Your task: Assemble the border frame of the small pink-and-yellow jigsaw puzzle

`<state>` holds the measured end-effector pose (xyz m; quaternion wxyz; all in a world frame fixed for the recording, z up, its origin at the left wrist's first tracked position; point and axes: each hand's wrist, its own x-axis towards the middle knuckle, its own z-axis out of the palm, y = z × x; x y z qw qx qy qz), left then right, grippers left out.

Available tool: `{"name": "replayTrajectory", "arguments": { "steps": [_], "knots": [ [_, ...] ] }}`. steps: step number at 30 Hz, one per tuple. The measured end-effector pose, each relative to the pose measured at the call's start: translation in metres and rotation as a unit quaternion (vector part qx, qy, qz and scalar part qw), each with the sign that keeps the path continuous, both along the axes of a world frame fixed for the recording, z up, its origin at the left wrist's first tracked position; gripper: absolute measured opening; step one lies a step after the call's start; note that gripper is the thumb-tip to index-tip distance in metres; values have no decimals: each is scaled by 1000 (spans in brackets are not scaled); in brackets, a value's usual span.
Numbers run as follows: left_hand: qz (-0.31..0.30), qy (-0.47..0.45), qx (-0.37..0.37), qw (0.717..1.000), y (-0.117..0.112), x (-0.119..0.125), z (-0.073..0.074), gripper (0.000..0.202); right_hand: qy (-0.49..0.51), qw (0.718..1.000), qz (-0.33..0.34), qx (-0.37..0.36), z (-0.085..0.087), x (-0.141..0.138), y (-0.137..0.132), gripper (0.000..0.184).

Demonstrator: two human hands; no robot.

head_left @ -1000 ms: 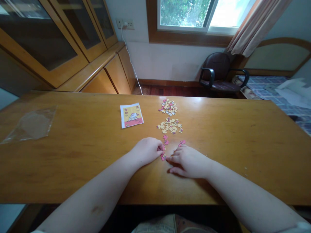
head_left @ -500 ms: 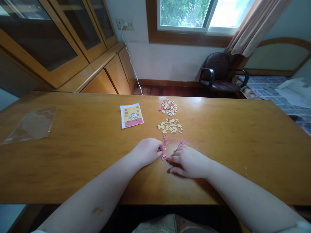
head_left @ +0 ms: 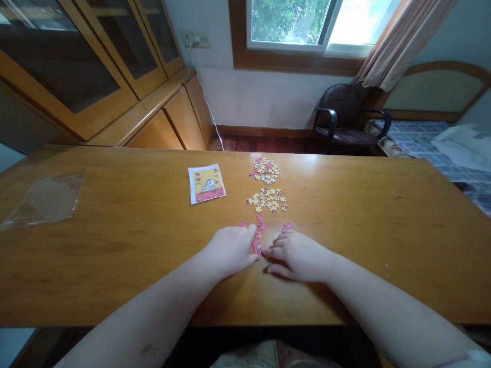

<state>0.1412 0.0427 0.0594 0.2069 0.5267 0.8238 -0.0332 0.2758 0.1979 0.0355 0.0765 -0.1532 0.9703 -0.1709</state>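
On the wooden table [head_left: 364, 245], my left hand [head_left: 229, 251] rests knuckles up with its fingers curled in, its fingertips pinching a pink puzzle piece [head_left: 256, 247]. My right hand [head_left: 299, 254] lies flat just to the right, fingers stretched out and apart, the index tip touching the same piece. More loose pink pieces [head_left: 287, 226] lie just beyond both hands. Farther back are a yellow pile of pieces [head_left: 267, 199] and a mixed pile [head_left: 265, 170]. A reference picture card [head_left: 206, 183] lies to their left.
A clear plastic bag [head_left: 44, 197] lies at the table's far left. Wooden cabinets with glass doors [head_left: 95, 61] stand behind on the left. A dark office chair [head_left: 345, 115] sits under the window beyond the table. A bed is at the right.
My left hand has slid a little toward me and to the right, uncovering a small pink piece beyond its knuckles. My right hand has stayed put.
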Motion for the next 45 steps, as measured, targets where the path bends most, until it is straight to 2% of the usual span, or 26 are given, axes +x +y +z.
{"name": "replayTrajectory", "arguments": {
  "steps": [6,17,19,22,25,28,31,36,42,45],
  "knots": [
    [-19,0,8,1000,1,-3,-2,27,-4,1000,-26,1,-1,-1,3,40],
    [-26,-16,20,999,0,-7,-1,25,-15,999,-34,-11,1,-2,1,40],
    [-9,-14,25,1000,0,-11,-1,26,5,998,-60,-7,3,-3,1,42],
    [54,7,34,998,1,-20,-1,22,49,995,-92,8,0,-5,2,58],
    [110,22,46,993,3,-28,-1,21,44,996,-69,19,-7,-7,4,73],
    [129,24,52,990,3,-32,-2,22,10,999,-37,4,-13,-8,5,80],
    [126,22,50,991,3,-32,-3,22,-14,999,-32,-7,-14,-8,5,81],
    [84,-16,61,994,0,-41,-4,20,-11,998,-60,9,-8,-3,8,77],
    [96,-4,72,993,-4,-57,-5,21,23,994,-99,31,-4,-2,15,65],
    [69,-25,81,994,-4,-59,-7,20,39,994,-93,28,-6,-6,16,71]
  ]
}}
